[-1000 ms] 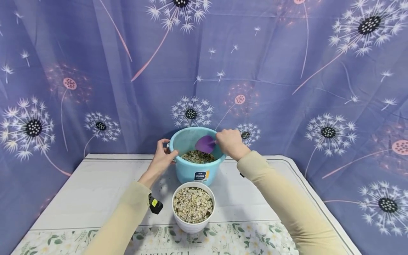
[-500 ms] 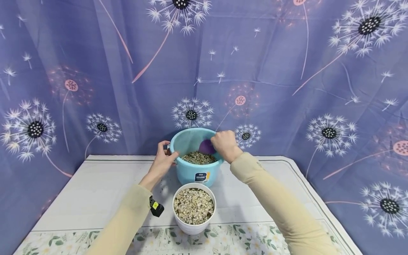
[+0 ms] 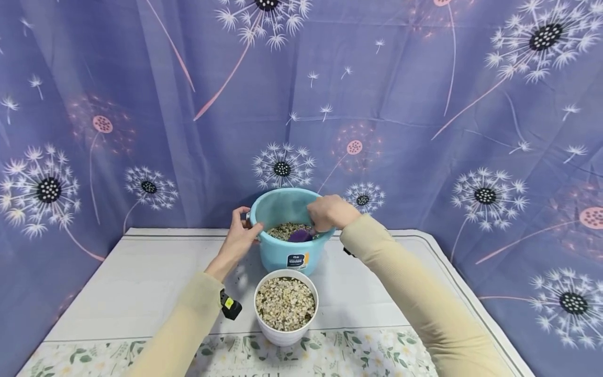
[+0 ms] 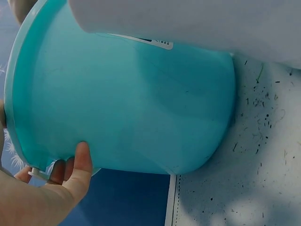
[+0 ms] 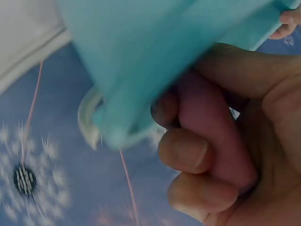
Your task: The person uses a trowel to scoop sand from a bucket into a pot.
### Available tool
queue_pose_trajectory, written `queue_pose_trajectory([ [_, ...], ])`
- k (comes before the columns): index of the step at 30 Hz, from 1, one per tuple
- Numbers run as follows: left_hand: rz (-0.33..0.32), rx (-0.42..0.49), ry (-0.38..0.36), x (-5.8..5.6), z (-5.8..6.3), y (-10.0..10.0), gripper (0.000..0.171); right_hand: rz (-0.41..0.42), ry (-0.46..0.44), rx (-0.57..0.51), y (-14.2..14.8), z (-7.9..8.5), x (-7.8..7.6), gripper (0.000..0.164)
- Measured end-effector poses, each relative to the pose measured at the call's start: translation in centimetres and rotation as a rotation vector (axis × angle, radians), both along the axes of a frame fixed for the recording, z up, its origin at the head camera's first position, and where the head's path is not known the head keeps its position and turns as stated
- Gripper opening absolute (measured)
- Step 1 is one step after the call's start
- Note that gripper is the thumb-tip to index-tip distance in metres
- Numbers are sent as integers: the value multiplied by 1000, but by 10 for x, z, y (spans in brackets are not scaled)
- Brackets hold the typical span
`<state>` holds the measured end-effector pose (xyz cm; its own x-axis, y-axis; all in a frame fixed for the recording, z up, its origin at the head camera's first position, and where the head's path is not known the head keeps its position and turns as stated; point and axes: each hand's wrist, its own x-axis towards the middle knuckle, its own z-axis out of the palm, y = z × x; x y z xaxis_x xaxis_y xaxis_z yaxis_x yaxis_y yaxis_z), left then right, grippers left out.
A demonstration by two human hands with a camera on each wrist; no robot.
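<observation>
A light-blue bucket with a dark label stands at the back of the table, part-filled with a grainy brown-and-tan mix. My left hand holds its left side at the rim and handle, fingers curled under the handle lug in the left wrist view. Inside the bucket's right side, my right hand grips a trowel by its pink handle. The trowel's purple blade lies low, down at the mix near the front wall. In front stands a white pot, filled near the rim with pale, coarse granules.
Dark crumbs are scattered on the white table covering left of the bucket. A floral strip runs along the near edge. Directly behind the bucket hangs a purple dandelion-print curtain.
The trowel blade has gone from raised against the bucket's back right wall down into the mix at the front. My right hand has dipped over the rim. The left hand stays put.
</observation>
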<state>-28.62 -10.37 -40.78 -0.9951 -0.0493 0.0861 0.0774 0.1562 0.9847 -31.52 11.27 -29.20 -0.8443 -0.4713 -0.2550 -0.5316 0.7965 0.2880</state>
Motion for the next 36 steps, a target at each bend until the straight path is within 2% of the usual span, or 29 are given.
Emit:
queue_pose_trajectory([
  [4, -2, -4, -7, 0, -1, 0, 60, -32, -76, -12, -2, -7, -5, 28],
  [7, -1, -5, -13, 1, -2, 1, 61, -20, -129, -51, 2, -8, -8, 27],
  [13, -7, 7, -12, -1, -1, 0, 61, 40, -339, -260, 13, -4, -14, 33],
  [17, -5, 17, -7, -2, 0, 0, 62, 16, -475, -406, 21, -3, -19, 36],
  [20, -4, 19, -10, -1, 0, -1, 62, -8, -544, -485, 26, -3, -21, 39],
  [23, -13, 20, -5, -1, 1, -1, 62, -35, -561, -569, 31, -4, -21, 33],
  [27, -29, 17, -6, 0, 2, -2, 64, -70, -535, -691, 40, -6, -20, 20],
  [36, -45, 19, -10, 0, 2, -2, 66, -55, -461, -829, 58, -14, -12, 25],
])
